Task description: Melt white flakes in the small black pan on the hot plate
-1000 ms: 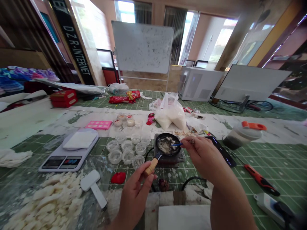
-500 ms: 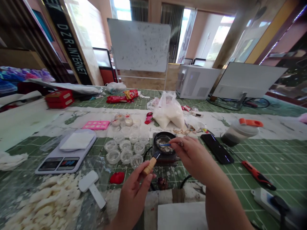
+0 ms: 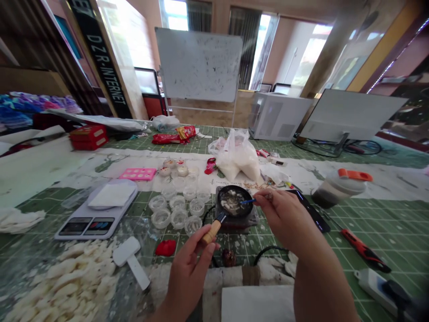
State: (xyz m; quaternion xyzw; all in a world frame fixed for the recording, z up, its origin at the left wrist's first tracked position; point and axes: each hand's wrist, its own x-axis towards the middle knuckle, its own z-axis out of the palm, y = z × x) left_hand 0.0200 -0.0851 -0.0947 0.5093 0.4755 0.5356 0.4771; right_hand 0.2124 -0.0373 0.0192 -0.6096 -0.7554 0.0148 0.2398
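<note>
The small black pan (image 3: 248, 210), seen in the head view, sits over a dark square hotplate (image 3: 241, 226) near the middle of the table (image 3: 368, 223); the left hand (image 3: 189, 261) pinches its wooden handle (image 3: 212, 231) between thumb and fingers, while the right hand (image 3: 284, 214) pinches a thin blue stick (image 3: 248, 201) whose far end reaches into whitish pieces (image 3: 233, 197) in the pan. A black upright sign (image 3: 102, 62) at the left reads "DZR-INTERNET", with "ET" above it cut off by the top edge; marks on the whiteboard (image 3: 200, 65) and script on the white runner (image 3: 365, 175) are too faint to read. Clear cups (image 3: 177, 218) crowd just left of the pan, a bag of white granules (image 3: 237, 158) stands behind it, and farther left are a pink mould (image 3: 138, 174) and a scale (image 3: 124, 213) bearing white paper (image 3: 111, 197). A white scraper (image 3: 136, 264) lies beside pale chunks (image 3: 63, 281), cut off below. Right of the pan, the right hand partly covers a black phone (image 3: 315, 217); beyond lie an orange-lidded shaker (image 3: 340, 190) and a red-and-black screwdriver (image 3: 367, 252). A dark lump (image 3: 229, 257) below the hotplate is hard to make out.
</note>
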